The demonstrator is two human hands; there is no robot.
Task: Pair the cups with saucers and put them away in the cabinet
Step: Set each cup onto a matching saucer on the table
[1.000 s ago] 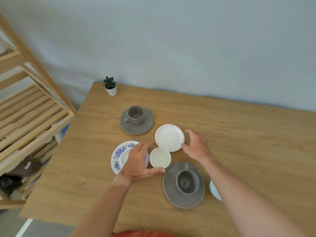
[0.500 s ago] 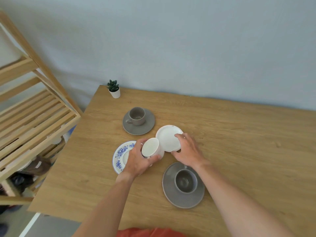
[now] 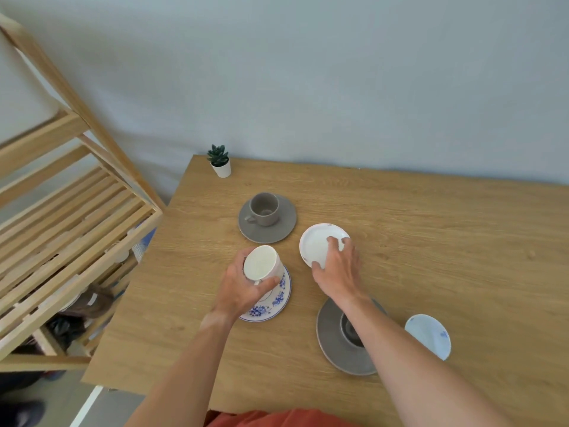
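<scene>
My left hand [image 3: 238, 289] grips a white cup [image 3: 261, 265], tilted and lifted over a blue-flowered saucer [image 3: 278, 298]. My right hand [image 3: 337, 269] pinches the near right edge of a white saucer [image 3: 317, 241], thumb under the near rim and fingers on top. A grey cup [image 3: 264, 208] stands on a grey saucer [image 3: 284, 223] further back. A second grey saucer [image 3: 331, 337] with a grey cup [image 3: 349, 329] lies near me, partly hidden by my right forearm. A pale blue-patterned cup [image 3: 429, 335] sits at the right.
A wooden slatted shelf unit [image 3: 70, 238] stands left of the wooden table [image 3: 431, 257]. A small potted succulent [image 3: 220, 161] sits at the table's far left corner. A pale wall runs behind the table.
My left hand picked the white cup up from the table and moved it left over the blue-flowered saucer. My right hand closed on the white saucer's edge.
</scene>
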